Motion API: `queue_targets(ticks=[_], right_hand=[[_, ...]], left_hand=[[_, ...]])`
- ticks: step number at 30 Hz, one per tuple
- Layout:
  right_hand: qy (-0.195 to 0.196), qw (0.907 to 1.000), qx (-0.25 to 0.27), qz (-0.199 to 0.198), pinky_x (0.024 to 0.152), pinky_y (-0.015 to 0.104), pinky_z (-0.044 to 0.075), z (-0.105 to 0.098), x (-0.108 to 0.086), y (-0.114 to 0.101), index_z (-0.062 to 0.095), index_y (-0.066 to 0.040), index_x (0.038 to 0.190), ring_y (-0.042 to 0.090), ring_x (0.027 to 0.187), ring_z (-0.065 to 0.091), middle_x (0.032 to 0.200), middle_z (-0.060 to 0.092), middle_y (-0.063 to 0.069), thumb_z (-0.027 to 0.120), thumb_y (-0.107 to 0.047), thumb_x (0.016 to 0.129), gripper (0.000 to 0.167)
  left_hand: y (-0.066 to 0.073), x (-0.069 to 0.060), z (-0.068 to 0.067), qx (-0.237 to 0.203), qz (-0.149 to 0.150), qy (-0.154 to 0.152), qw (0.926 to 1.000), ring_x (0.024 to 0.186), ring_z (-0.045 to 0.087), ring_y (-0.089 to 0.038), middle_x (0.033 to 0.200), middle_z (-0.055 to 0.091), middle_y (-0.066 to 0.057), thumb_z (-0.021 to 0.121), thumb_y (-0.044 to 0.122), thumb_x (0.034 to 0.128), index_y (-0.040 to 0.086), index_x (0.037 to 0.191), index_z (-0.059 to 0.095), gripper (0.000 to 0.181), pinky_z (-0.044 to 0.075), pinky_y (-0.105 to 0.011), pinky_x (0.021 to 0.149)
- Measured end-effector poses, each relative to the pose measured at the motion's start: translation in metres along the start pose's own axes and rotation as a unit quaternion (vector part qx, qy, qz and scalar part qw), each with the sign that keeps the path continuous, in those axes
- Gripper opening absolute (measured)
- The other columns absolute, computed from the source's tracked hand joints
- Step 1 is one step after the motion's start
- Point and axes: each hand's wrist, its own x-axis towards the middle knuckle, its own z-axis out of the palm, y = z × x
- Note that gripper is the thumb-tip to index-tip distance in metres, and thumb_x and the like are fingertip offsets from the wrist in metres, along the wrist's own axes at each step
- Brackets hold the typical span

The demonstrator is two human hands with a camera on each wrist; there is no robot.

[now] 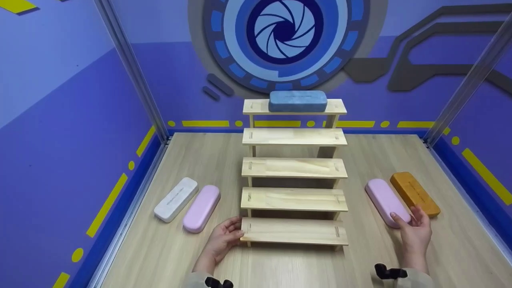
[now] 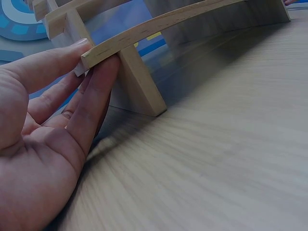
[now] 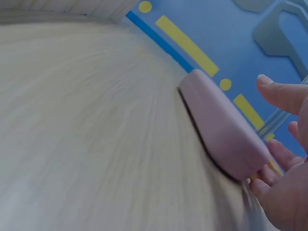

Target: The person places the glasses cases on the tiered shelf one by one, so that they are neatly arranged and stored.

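Observation:
A stepped wooden display rack (image 1: 294, 231) with several shelves stands in the middle. My left hand (image 1: 222, 239) pinches the left end of its lowest shelf; in the left wrist view the thumb lies on top of the board (image 2: 103, 52) and fingers lie beneath. My right hand (image 1: 417, 236) is at the near end of a pink glasses case (image 1: 386, 201), thumb raised apart from it and other fingers by its right side. Beside that lies an orange-brown glasses case (image 1: 416, 194), close to the fingertips. The right wrist view shows the pink case (image 3: 224, 127) on the tabletop.
A blue glasses case (image 1: 298, 101) sits on the top shelf. Left of the rack lie a white glasses case (image 1: 176, 199) and another pink glasses case (image 1: 202, 209). Blue-purple printed walls (image 1: 168, 80) with metal corner posts enclose the wooden tabletop (image 1: 160, 256).

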Motion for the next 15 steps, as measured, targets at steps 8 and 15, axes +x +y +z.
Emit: queue_targets(ticks=[8,15], right_hand=[[-0.012,0.9992,-0.028,-0.027,0.130,0.030,0.018,0.004,0.003,0.014,0.018,-0.017,0.165,0.023,0.157,0.023,0.171,0.021,0.015,0.076,0.000,0.089,0.098],[-0.032,0.9884,-0.137,-0.057,0.131,0.048,0.014,0.006,0.005,0.017,0.008,-0.011,0.166,0.037,0.158,0.019,0.171,0.016,0.021,0.078,-0.009,0.089,0.104]], left_hand=[[0.000,0.001,-0.001,0.002,0.000,-0.002,1.0000,0.094,0.063,-0.008,0.111,0.066,0.005,0.069,-0.003,0.0909,-0.008,0.143,0.047,0.057,0.054,-0.022,0.073],[0.001,0.000,0.000,-0.001,0.000,0.000,1.0000,0.095,0.064,-0.010,0.112,0.066,0.005,0.067,-0.004,0.0911,-0.008,0.143,0.047,0.056,0.055,-0.023,0.075]])
